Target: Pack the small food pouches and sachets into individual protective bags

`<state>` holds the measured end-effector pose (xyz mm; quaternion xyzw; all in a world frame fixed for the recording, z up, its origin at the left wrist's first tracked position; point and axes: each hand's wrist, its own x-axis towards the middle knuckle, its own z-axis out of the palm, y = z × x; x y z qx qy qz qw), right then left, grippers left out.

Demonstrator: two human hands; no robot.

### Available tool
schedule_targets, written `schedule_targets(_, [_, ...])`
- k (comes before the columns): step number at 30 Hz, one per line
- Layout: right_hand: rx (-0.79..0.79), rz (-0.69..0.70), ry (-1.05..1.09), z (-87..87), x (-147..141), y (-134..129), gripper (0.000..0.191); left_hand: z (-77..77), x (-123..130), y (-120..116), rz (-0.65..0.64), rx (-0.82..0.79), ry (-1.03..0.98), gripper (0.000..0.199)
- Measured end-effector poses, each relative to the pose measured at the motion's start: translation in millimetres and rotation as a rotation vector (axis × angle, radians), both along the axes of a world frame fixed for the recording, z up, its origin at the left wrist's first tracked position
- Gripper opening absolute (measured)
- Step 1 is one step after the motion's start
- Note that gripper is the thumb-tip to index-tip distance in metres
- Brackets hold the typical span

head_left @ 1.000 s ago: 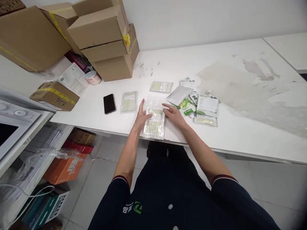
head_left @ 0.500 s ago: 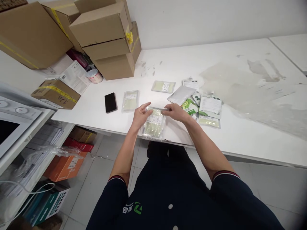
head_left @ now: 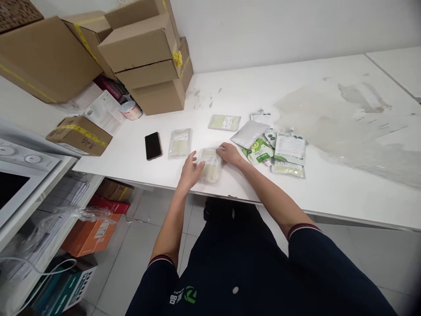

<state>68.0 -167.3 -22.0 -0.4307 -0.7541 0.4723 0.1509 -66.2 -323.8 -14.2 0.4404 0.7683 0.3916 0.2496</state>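
Note:
A clear pouch with pale green contents and a white label [head_left: 210, 166] lies near the front edge of the white table, slightly blurred. My right hand [head_left: 230, 153] has its fingers closed on the pouch's upper right corner. Beside the left edge of the same pouch is my left hand [head_left: 190, 173], thumb and fingers apart; whether the thumb touches the plastic I cannot tell. Two similar flat pouches lie farther back: one pouch [head_left: 180, 143] to the left, another pouch [head_left: 224, 122] behind.
To the right lies a pile with a silver pouch [head_left: 250, 133], a green kiwi-print pouch [head_left: 260, 151] and a white-green spouted pouch [head_left: 290, 147]. A phone [head_left: 153, 145] rests at left. Cardboard boxes [head_left: 154, 70] stand behind it. A clear plastic sheet [head_left: 329, 127] covers the right side.
The pouch has moved back from the table edge and now lies flatter. My left hand has let go of its top corner and shifted down along its left side.

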Motion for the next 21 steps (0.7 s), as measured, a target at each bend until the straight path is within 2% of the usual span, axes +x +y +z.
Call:
schedule_targets(3, [0.162, -0.068, -0.122, -0.9, -28, 12, 0.026, -2.7, 23, -2, -0.091, 0.041, 0.348, 0.055])
schedule_targets(6, [0.167, -0.1, -0.125, 1.6, -58, 18, 0.033, -9.9, 33, 7, -0.144, -0.066, 0.502, 0.06])
schedule_targets(9, [0.149, -0.103, -0.097, 5.9, -77, 19, 0.041, -18.5, 19, 22, -0.115, -0.147, 0.601, 0.052])
schedule_targets(12, [0.177, -0.084, -0.061, 12.0, -74, 17, 0.05, -23.0, -5, 37, -0.109, -0.153, 0.636, 0.052])
schedule_targets(14, [0.243, -0.005, -0.015, 17.6, -56, 16, 0.047, -24.1, -16, 44, -0.114, -0.137, 0.639, 0.052])
schedule_targets(17, [0.401, 0.068, 0.005, 30.5, -5, 24, 0.031, -26.1, -22, 48, -0.102, -0.105, 0.671, 0.051])
schedule_targets(19, [0.511, -0.046, -0.09, 41.6, 41, 41, 0.025, -28.3, -20, 49, -0.084, -0.094, 0.712, 0.049])
schedule_targets(21, [0.569, -0.279, -0.303, 52.1, 90, 65, 0.029, -31.2, -18, 48, -0.057, -0.072, 0.751, 0.049])
